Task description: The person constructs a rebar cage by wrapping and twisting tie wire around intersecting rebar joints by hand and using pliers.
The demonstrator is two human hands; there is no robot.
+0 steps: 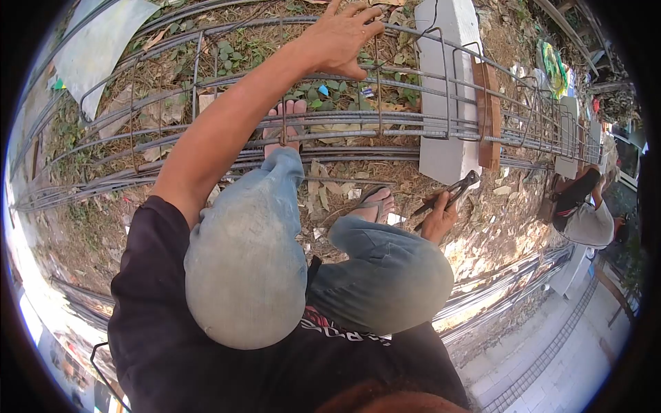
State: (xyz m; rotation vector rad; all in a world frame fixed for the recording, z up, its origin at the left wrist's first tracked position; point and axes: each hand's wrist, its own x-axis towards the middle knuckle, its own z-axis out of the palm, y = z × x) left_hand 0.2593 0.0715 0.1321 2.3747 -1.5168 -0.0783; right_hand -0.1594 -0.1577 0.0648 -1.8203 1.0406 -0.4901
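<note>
Steel cage, two bare hands, one pair of pincers

Item one: steel cage (pixel 379 118), long bars held by square stirrups. From my remote seat I see it lying across the width of the view, ahead of the person's knees, passing over a pale block (pixel 447 160) and beside a brown board (pixel 489 113).

Item two: left hand (pixel 342 40), reached out to the far upper bars, fingers spread, nothing clasped. Whether it bears on the steel I cannot tell.

Item three: right hand (pixel 438 219), low beside the right knee, fingers curled round the handles of the pincers (pixel 463 186). The tool's head points up and away, over the near end of the block; I cannot tell how far its jaws are parted.

Item four: loose rods (pixel 358 157), bundled along the near side of the cage.

Item five: another person (pixel 586 221), crouched well apart at far right.

Handling notes, my judgement: a flat, steady left palm would keep the bars from springing. The pincers are best brought square to the steel, wrist straight, fingers clear of the stirrup corners. Sandalled feet (pixel 376 204) are best kept out from under the bars.
</note>
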